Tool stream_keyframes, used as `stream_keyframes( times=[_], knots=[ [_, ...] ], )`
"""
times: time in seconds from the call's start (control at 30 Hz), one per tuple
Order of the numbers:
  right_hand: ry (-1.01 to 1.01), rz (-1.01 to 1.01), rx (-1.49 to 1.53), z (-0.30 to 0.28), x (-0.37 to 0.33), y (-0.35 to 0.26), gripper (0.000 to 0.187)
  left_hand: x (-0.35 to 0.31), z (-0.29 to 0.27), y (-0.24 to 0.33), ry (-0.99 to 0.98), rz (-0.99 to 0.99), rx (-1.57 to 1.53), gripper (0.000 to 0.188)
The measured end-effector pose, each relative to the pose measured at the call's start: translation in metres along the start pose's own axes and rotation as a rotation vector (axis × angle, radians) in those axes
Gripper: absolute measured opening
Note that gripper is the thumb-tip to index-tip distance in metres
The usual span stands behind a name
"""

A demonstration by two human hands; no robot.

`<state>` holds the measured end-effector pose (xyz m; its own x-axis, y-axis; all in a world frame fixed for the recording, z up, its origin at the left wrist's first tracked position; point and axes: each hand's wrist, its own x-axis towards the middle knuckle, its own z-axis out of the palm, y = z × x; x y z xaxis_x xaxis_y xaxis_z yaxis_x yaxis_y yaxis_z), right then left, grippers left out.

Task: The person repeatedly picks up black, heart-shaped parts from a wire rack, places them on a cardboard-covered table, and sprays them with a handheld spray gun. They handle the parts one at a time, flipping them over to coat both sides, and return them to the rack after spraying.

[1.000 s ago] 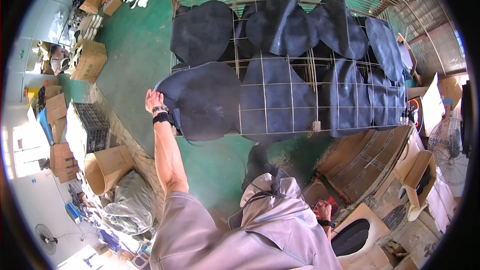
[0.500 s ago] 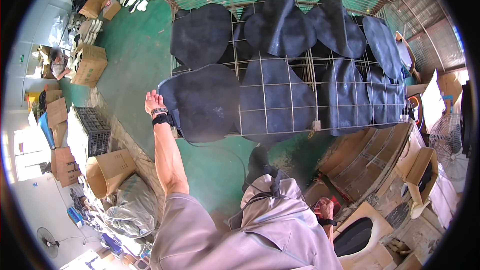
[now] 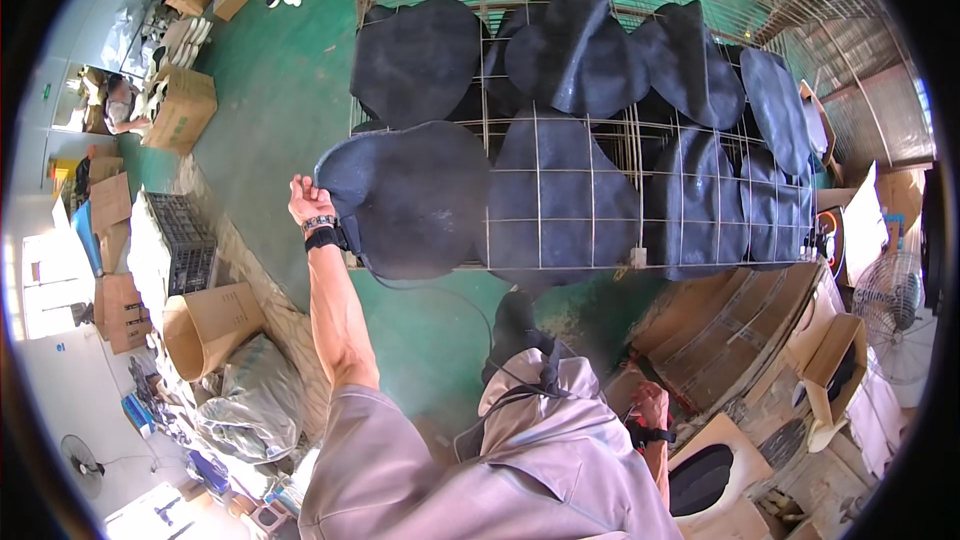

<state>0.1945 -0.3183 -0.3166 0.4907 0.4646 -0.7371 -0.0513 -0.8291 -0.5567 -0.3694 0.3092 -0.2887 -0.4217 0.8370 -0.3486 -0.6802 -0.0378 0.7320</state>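
The dark rounded sheet (image 3: 415, 195) lies at the near-left corner of the wire rack (image 3: 590, 190), overhanging its edge. The left hand (image 3: 308, 202) has its grip closed on the sheet's rim at nine o'clock, arm fully extended. The right hand (image 3: 652, 408) hangs low by the hip at five o'clock; whether its grip is open or closed cannot be told.

Beyond, at twelve to three o'clock, about eight similar dark sheets (image 3: 690, 60) are spread over the rack, overlapping. The rack appears nearly covered, this sheet being the last one not settled flat. Cardboard boxes (image 3: 180, 105) and a black crate (image 3: 185, 240) stand on the green floor (image 3: 270, 90) at nine to eleven o'clock.
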Motion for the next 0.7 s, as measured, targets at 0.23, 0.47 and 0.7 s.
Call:
stream_keyframes(
  times=[0.23,0.47,0.7],
  knots=[
    [0.015,0.032,-0.097,0.008,-0.004,-0.056,0.031,0.001,-0.004,-0.010,0.070,0.147,0.347,0.047],
    [0.049,-0.287,-0.263,0.014,0.017,-0.090,0.028,0.010,-0.003,-0.009,0.229,0.420,1.054,0.055],
    [0.008,-0.579,-0.536,0.056,0.009,-0.222,0.023,0.001,0.011,-0.013,0.299,0.562,1.254,0.044]
  ],
)
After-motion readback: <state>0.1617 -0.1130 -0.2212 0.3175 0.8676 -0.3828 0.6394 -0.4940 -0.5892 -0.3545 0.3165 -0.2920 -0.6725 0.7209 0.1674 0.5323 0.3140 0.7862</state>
